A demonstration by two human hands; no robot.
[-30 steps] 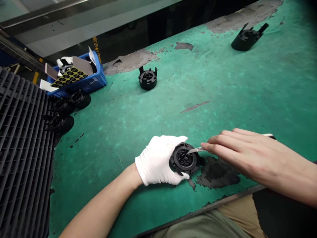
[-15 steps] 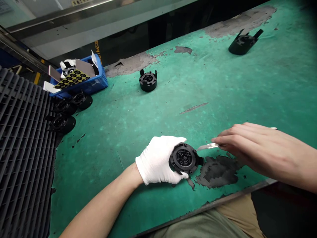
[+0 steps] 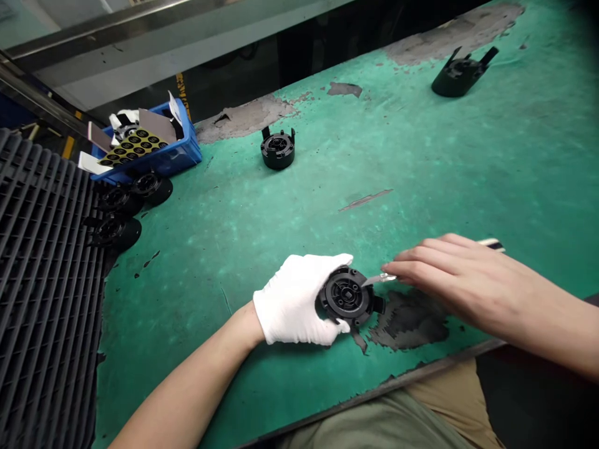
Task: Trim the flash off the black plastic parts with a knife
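Since the earlier frame, my bare right hand [image 3: 461, 284] has come leftward, carrying the slim, silver-bladed metal knife [image 3: 381, 278] from just outside the rim to over the face of the round, black, ribbed plastic housing [image 3: 347, 294]. The housing sits in my left hand [image 3: 294, 300], gloved in white cloth; those fingers are closed around its left side, with glove tips at the far and near edges. My right fingers are pinched shut on the knife, though the knuckles hide most of the grip. I cannot tell whether the blade's tip touches the plastic or hovers. The danger, I judge, is a skid: too much push across those ribs could gouge the face or send the edge leftward into my glove, whose cloth would likely stop little. If my left hold slackened, the housing might twist under the blade. Well beyond my fingers, 2 black, pronged plastic cylinders, the nearer [image 3: 277, 156] and the farther [image 3: 456, 78], stand on the worn green mat [image 3: 224, 249].
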